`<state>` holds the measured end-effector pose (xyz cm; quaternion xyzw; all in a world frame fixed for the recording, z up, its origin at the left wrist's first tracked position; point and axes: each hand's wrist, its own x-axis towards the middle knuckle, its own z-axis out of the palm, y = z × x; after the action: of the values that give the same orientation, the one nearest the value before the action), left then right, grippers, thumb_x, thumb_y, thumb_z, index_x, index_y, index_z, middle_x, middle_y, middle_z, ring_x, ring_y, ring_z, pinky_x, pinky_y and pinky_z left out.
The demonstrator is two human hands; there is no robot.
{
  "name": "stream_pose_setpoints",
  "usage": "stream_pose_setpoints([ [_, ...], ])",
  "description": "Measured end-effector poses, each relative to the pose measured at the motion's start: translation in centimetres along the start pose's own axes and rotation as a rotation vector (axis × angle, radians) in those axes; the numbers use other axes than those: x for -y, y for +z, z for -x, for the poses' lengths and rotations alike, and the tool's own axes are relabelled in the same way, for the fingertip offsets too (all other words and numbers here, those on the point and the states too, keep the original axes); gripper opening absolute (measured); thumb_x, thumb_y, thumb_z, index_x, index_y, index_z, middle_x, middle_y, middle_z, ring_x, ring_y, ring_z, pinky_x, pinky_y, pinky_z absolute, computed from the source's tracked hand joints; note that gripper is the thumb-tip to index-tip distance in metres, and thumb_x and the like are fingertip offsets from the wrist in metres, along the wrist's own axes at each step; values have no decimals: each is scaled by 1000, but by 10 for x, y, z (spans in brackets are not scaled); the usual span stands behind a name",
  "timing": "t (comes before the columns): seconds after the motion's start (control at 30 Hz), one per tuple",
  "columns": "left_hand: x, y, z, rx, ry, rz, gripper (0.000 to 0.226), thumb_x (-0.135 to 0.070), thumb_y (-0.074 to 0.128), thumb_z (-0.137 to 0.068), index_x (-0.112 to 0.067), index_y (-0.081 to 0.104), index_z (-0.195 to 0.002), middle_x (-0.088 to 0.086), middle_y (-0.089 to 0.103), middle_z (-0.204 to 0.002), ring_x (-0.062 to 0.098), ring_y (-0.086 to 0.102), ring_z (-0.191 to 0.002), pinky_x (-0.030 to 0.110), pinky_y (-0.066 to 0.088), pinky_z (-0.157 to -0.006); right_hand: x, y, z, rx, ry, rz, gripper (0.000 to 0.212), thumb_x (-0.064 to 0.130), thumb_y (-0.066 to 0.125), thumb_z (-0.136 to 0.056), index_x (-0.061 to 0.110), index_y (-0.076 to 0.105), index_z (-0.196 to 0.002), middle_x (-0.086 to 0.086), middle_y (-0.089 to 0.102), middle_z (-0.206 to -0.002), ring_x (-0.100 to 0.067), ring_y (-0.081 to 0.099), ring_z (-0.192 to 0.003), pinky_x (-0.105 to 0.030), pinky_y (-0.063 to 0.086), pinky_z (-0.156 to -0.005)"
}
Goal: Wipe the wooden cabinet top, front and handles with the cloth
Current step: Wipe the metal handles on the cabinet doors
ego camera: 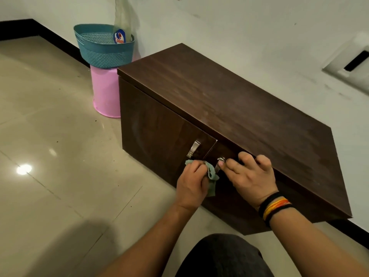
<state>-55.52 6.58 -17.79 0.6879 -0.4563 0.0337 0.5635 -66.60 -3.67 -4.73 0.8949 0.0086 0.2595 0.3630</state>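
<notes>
A low dark wooden cabinet [229, 108] stands on the floor against the white wall, its two front doors facing left. Two metal handles sit side by side on the doors. The left door handle [193, 148] is bare. My left hand [192, 182] grips a pale green cloth [211, 174] pressed against the lower part of the right door handle [219, 162]. My right hand [249, 174] rests on the right door just under the top's edge, its thumb touching the upper part of that handle.
A pink bucket [104, 92] stands beside the cabinet's far end with a teal basket [103, 47] on it holding a spray bottle [120, 27]. Glossy beige tile floor [60, 156] spreads to the left. My dark-clothed knee [221, 256] is at the bottom.
</notes>
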Motion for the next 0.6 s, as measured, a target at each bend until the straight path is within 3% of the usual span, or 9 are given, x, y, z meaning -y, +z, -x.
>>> stream_pose_setpoints([
  [0.07,-8,-1,-5,15,-21,48,12,-19,54,-94,-11,59,-101,8,59,-102,20,58,-89,37,56,-71,-3,0,2,4,4,-11,50,16,35,-107,22,79,-84,7,72,-83,-23,47,-94,-37,25,-72],
  [0.27,-29,-4,-12,-6,-98,23,41,-52,42,-101,-14,59,-99,-1,55,-97,12,53,-83,27,49,-65,-1,1,4,49,-43,-22,28,11,51,-91,19,75,-79,5,71,-85,-24,47,-97,-38,27,-74],
  [0.4,-19,-9,-1,57,-107,-62,27,-44,52,-98,-18,59,-100,0,58,-99,14,58,-83,25,51,-62,0,-1,5,57,-28,-33,47,11,35,-103,19,79,-88,4,72,-86,-26,48,-96,-38,27,-73],
  [0.5,-12,-17,2,139,-171,-162,12,-25,61,-90,-19,60,-100,-1,57,-99,19,60,-85,31,54,-64,3,-5,8,124,-41,-35,39,12,42,-95,19,79,-102,4,72,-87,-27,47,-98,-39,27,-73],
  [0.6,-8,-32,-2,139,-127,-216,15,-31,63,-89,-21,63,-100,-5,58,-96,13,58,-82,32,56,-63,1,-6,11,194,-18,-55,40,13,44,-89,20,77,-111,5,70,-90,-27,47,-101,-40,28,-76],
])
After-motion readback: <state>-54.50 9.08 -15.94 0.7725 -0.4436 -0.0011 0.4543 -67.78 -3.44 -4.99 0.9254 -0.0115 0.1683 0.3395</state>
